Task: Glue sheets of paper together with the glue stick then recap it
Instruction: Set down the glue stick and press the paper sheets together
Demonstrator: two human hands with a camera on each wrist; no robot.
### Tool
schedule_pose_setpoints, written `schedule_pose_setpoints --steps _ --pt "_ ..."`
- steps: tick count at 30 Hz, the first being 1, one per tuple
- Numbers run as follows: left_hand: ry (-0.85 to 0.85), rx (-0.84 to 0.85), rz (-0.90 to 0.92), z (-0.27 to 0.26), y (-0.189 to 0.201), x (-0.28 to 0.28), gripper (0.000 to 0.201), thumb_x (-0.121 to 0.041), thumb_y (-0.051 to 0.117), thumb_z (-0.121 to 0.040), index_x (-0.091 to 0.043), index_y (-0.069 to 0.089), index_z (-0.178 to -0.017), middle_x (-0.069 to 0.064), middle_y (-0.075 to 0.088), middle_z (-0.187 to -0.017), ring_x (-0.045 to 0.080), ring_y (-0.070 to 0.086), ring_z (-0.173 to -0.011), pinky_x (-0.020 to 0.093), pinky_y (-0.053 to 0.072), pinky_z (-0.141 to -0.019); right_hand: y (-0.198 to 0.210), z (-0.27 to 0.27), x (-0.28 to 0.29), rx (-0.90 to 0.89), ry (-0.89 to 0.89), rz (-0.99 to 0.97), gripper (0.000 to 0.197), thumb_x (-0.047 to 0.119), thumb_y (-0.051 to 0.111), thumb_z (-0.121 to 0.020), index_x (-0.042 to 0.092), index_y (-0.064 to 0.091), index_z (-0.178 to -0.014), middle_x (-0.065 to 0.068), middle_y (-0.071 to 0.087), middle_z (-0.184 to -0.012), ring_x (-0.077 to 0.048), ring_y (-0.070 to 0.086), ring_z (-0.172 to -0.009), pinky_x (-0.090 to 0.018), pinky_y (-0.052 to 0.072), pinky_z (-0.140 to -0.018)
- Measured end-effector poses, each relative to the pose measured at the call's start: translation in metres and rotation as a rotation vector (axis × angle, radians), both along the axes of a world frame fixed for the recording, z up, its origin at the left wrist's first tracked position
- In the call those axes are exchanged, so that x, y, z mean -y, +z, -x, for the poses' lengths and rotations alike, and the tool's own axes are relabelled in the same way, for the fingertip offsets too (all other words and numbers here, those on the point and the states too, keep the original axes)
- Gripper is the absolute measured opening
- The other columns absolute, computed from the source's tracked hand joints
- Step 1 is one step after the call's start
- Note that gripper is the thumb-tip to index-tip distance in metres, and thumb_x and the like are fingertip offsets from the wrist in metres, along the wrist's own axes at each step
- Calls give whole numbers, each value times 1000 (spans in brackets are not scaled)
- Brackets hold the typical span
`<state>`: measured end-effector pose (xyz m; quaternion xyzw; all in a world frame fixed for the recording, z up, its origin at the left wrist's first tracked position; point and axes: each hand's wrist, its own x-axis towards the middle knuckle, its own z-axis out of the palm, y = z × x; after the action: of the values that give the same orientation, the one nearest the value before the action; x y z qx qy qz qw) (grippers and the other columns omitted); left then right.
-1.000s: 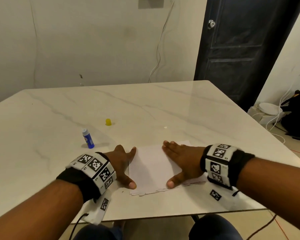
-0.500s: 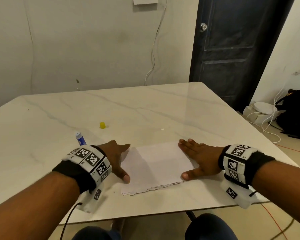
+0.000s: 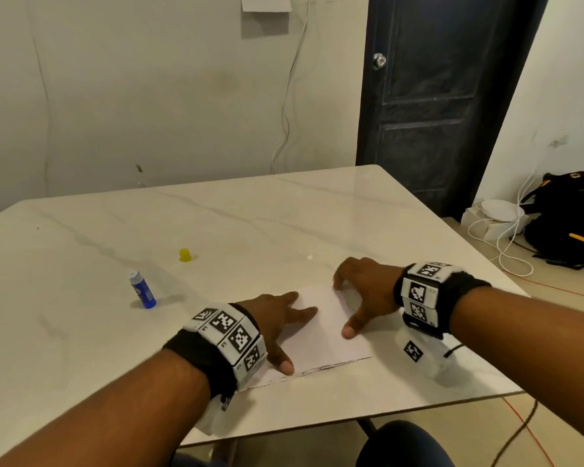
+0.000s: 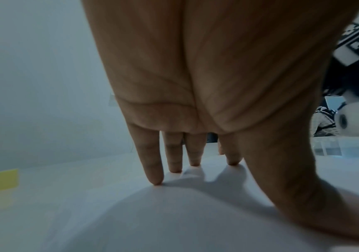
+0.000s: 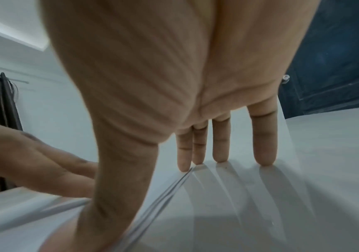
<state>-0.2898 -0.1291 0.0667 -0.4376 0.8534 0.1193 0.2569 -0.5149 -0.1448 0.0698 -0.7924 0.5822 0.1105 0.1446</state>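
Two hands lie spread on the paper (image 3: pixel 321 335) at the desk's (image 3: pixel 284 214) near edge: left hand (image 3: pixel 277 326) flat, right hand (image 3: pixel 364 291) on fingertips. Uneven pressure could skew the sheets. Uncapped, the glue stick (image 3: pixel 143 290) may dry out; its cap (image 3: pixel 184 254) sits apart.

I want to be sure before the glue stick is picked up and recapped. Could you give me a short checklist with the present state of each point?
1. Glue stick upright, within reach: ok.
2. Yellow cap visible on table, apart from the stick: ok.
3. Stick already capped: not ok.
4. Left hand free of objects, flat on paper: ok.
5. Right hand free, fingers at the paper edge: ok.
6. Sheets bonded: cannot tell.
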Motion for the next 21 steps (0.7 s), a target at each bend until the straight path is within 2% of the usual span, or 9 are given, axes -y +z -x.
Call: schedule_pose_setpoints --steps 3,7,11,13,15,16,19,21 --pt "-8 2 -8 -1 1 -2 107 -53 74 -76 -47 -3 -150 -3 -11 -164 29 7 -150 55 24 -117 -2 -10 22 3 -62 16 78 64 81 -63 21 54 -122 -3 50 -130 -25 50 -117 -42 46 -100" --pt "-27 -2 -2 -4 0 -1 106 -57 71 -76 -48 -4 -150 -3 -10 -164 29 7 -149 57 25 -115 -1 -13 46 58 -168 11 58 56 77 -74 9 67 -106 -11 69 -116 -26 62 -97 -34 50 -87" --pt "-37 6 0 -4 1 0 107 -58 71 -76 -48 -5 -150 -5 -10 -164 27 6 -149 59 27 -114 -3 -15 59 -27 -188 71 62 61 65 -83 4 71 -106 -14 73 -109 -33 67 -101 -35 52 -85" --pt "-37 2 2 -5 0 0 107 -59 70 -75 -48 -6 -149 -6 -9 -164 27 6 -149 59 28 -113 -3 -16 59 -43 -176 70 56 58 66 -84 7 70 -107 -12 73 -110 -32 66 -101 -35 52 -85" --pt "-45 -2 9 -5 -2 0 107 -60 70 -75 -49 -6 -149 -6 -8 -164 26 7 -149 58 30 -112 2 -17 53 -14 -176 84 52 55 69 -82 14 64 -115 -8 69 -118 -27 62 -103 -33 50 -86" --pt "-46 -5 11 -6 -2 1 107 -60 70 -75 -49 -6 -149 -7 -8 -164 26 7 -149 58 30 -112 5 -19 47 9 -157 93 58 56 71 -80 18 59 -123 -6 66 -124 -25 60 -107 -32 48 -88" --pt "-37 -20 2 -6 -3 2 107 -58 72 -74 -51 -6 -148 -9 -6 -164 26 8 -149 58 31 -112 12 -27 21 12 23 29 96 64 75 -71 22 38 -149 -1 49 -149 -23 48 -132 -37 38 -108" --pt "-33 -24 9 -6 -4 2 108 -57 73 -74 -48 -5 -149 -10 -6 -164 25 9 -148 56 31 -112 10 -31 5 -72 91 -77 112 67 76 -68 21 23 -156 -2 40 -157 -24 42 -138 -38 34 -112"
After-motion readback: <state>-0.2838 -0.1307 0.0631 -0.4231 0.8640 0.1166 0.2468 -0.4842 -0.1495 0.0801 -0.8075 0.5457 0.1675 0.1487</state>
